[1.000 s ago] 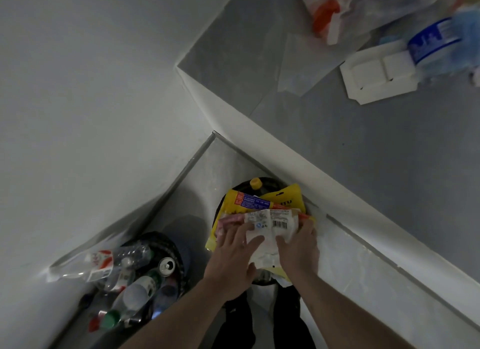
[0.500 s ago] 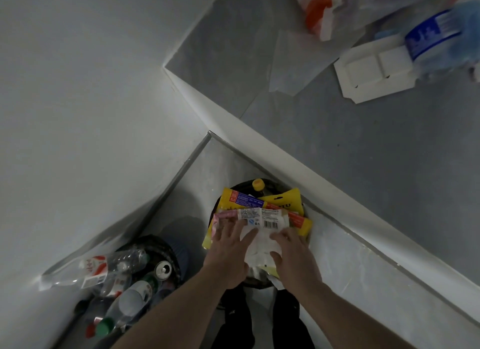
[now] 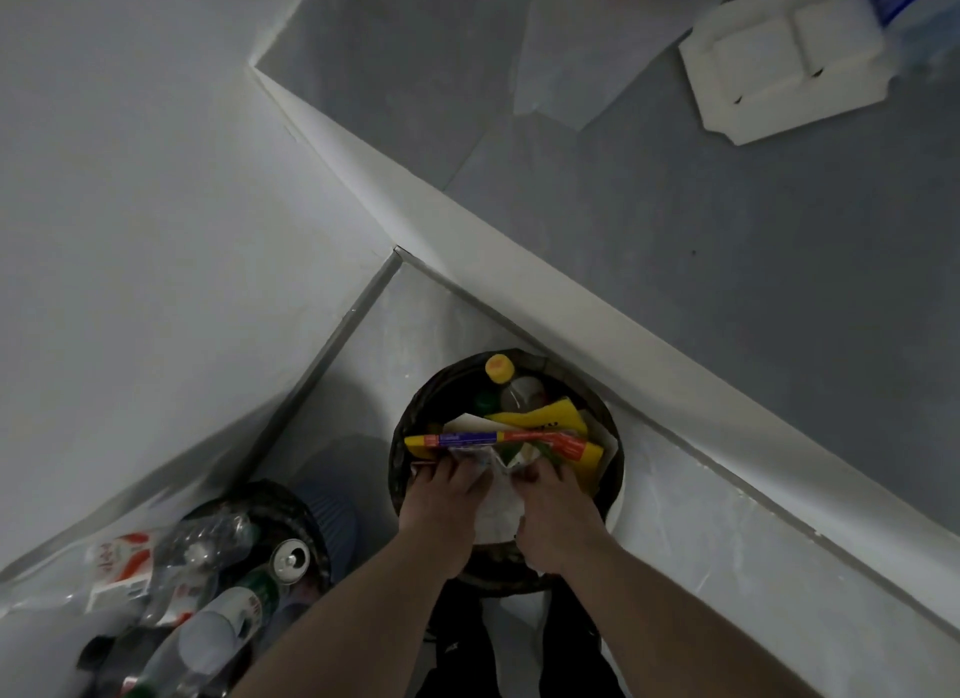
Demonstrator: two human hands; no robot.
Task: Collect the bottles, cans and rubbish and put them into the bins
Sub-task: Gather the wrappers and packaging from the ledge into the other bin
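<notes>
While over bin (image 3: 402, 469), both hands (image 3: 441, 500) pressing wrappers (image 3: 498, 440)

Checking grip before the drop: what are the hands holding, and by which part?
Both hands, left and right, hold the wrappers by their near edge, over the bin.

- Round black bin (image 3: 402, 453) holds a yellow wrapper with red and blue bands (image 3: 498, 440) — and a yellow bottle cap (image 3: 499, 368).
- White foam tray (image 3: 779, 68) lies on the grey floor (image 3: 727, 282).
- Silver can top (image 3: 290, 561); clear bottle with red-white label (image 3: 124, 567).
</notes>
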